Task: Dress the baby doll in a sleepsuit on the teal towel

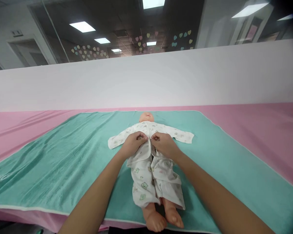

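A baby doll (146,116) lies on its back with its feet toward me. It wears a white printed jacket (161,128), sleeves spread to both sides, and white trousers (144,185) with green animal prints. My left hand (134,143) pinches the left front edge of the jacket at the doll's chest. Close beside it, my right hand (164,144) pinches the right front edge. Below my hands the two jacket fronts part slightly. Whatever small fastening lies between my fingertips is too small to make out.
A teal blanket (75,169) with a pale border lies under the doll, over a pink sheet (258,130). Behind stands a low white wall (146,81). Above it, glass (171,26) shows heart-shaped stickers and ceiling lights. The surface's front edge is just beyond the doll's feet.
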Demonstrator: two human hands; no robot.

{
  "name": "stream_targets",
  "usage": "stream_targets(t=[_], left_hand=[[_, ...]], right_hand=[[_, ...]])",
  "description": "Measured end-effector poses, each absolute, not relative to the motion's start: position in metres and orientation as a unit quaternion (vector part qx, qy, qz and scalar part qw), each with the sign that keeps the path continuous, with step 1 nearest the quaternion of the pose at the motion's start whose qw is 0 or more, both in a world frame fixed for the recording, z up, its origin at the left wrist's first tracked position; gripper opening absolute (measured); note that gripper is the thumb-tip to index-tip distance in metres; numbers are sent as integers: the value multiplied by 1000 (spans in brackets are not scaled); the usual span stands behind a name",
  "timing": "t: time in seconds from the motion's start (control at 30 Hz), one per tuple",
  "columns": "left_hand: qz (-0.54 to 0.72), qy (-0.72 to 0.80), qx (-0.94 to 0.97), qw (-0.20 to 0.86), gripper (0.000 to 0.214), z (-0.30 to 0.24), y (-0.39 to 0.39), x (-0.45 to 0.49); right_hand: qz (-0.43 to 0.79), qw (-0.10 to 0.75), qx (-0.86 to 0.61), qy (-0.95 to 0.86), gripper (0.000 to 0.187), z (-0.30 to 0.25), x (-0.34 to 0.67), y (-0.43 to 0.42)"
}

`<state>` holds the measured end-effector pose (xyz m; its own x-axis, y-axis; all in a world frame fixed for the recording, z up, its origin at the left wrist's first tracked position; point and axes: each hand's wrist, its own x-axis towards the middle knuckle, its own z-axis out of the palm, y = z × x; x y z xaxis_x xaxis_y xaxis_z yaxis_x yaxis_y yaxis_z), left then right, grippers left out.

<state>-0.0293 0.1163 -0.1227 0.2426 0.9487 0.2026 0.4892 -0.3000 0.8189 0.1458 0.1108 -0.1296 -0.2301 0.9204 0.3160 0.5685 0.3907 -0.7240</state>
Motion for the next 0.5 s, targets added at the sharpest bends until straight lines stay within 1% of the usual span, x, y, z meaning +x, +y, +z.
stream_targets(t=[0.1,0.23,0.3,0.4,0.5], left_hand=[[379,499,712,318,28,-125,113,-27],[404,515,714,249,22,-128,108,-19],[416,505,720,233,19,-129,106,-14],[432,478,721,256,15,-130,104,-11],[455,449,702,313,15,-133,106,-12]], right_hand=[[330,396,-478,-711,18,-131,146,112],[426,441,-428,-664,15,-134,146,114],[460,458,-413,-639,15,-136,146,115],[488,467,-398,-620,17,-139,147,119],[490,463,-394,-624,17,-142,148,121]])
